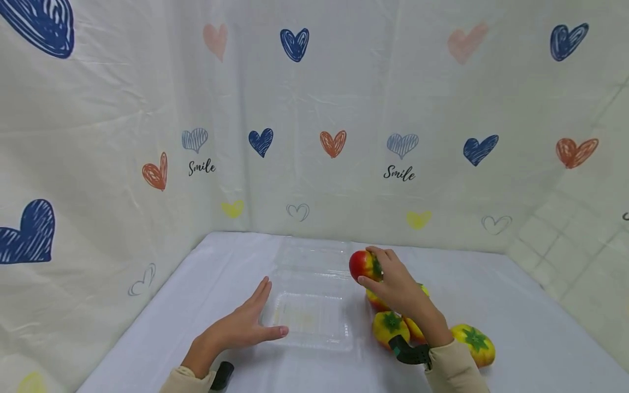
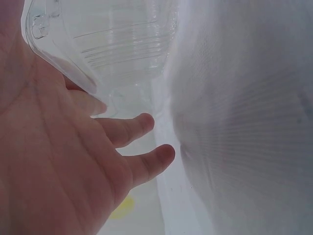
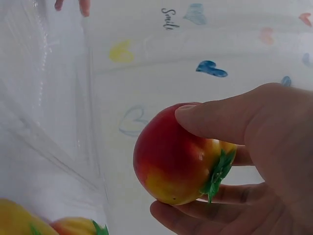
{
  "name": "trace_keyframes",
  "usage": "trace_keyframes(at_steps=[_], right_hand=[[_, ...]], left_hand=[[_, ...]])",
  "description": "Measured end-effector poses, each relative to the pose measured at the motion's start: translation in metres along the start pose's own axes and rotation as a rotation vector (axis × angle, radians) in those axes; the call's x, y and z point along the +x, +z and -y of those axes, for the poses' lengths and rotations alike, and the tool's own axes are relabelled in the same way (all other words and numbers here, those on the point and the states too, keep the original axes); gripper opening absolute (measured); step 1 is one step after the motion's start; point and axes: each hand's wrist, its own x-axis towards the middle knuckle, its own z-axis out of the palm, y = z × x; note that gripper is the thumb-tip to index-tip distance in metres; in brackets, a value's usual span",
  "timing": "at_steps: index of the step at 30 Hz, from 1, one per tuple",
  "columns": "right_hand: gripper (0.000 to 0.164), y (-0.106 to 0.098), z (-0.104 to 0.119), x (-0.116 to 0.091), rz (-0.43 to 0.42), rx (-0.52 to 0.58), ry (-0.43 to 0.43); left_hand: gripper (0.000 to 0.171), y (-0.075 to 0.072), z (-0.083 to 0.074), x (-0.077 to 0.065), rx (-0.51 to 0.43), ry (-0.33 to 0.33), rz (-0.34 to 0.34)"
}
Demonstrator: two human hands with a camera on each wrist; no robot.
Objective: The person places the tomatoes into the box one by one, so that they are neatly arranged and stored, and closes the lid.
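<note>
My right hand pinches a red and yellow fruit with a green leafy top, thumb on one side and fingers underneath. It is held up over the other fruits, beside the right edge of a clear plastic clamshell box. The box lies open on the cloth, its lid folded back toward the wall. At the box's left side is my left hand, fingers straight and thumb spread apart. In the left wrist view the box's clear wall overlaps part of that hand.
Several yellow and red fruits, one of them nearest the box, are grouped under my right forearm. Another fruit sits farther right, by the sleeve. A white cloth covers the table, with a heart-printed curtain behind it.
</note>
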Motion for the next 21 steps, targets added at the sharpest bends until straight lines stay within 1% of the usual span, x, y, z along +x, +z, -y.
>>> trace_keyframes(at_steps=[5, 10, 16, 21], right_hand=[[0.073, 0.015, 0.014, 0.007, 0.013, 0.028, -0.024], [0.069, 0.034, 0.03, 0.016, 0.017, 0.061, -0.069], [0.067, 0.055, 0.048, 0.023, 0.015, 0.094, -0.064], [0.067, 0.072, 0.058, 0.028, 0.042, 0.112, -0.059]], left_hand=[[0.122, 0.0, -0.001, 0.0, 0.0, -0.005, 0.0], [0.122, 0.001, -0.001, -0.001, -0.011, -0.022, 0.0], [0.122, 0.003, 0.0, 0.002, -0.018, -0.048, 0.009], [0.122, 0.004, 0.002, 0.004, -0.023, -0.05, 0.014]])
